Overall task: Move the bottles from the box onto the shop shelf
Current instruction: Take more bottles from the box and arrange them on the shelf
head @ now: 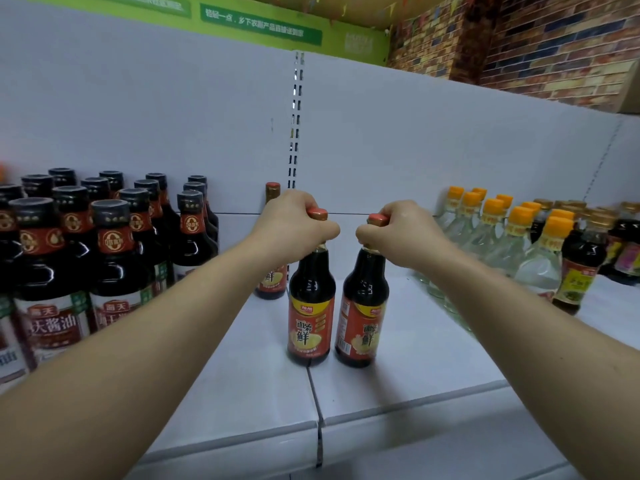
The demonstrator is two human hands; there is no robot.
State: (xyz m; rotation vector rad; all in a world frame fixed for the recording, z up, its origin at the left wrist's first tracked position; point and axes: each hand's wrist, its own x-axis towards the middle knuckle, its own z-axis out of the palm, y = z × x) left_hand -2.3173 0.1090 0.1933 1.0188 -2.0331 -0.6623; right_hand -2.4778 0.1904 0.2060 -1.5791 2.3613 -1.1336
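Two dark sauce bottles with red-orange labels and red caps stand upright side by side on the white shop shelf (398, 382). My left hand (294, 225) grips the neck of the left bottle (311, 306). My right hand (398, 233) grips the neck of the right bottle (360, 313). A third bottle of the same kind (272, 192) stands further back near the shelf's rear wall, partly hidden by my left wrist. The box is out of view.
Several large dark soy sauce bottles (114, 261) with black caps fill the shelf's left side. Clear bottles with orange caps (512, 244) and small dark bottles (578, 268) crowd the right. A slotted upright (294, 126) runs up the white back panel.
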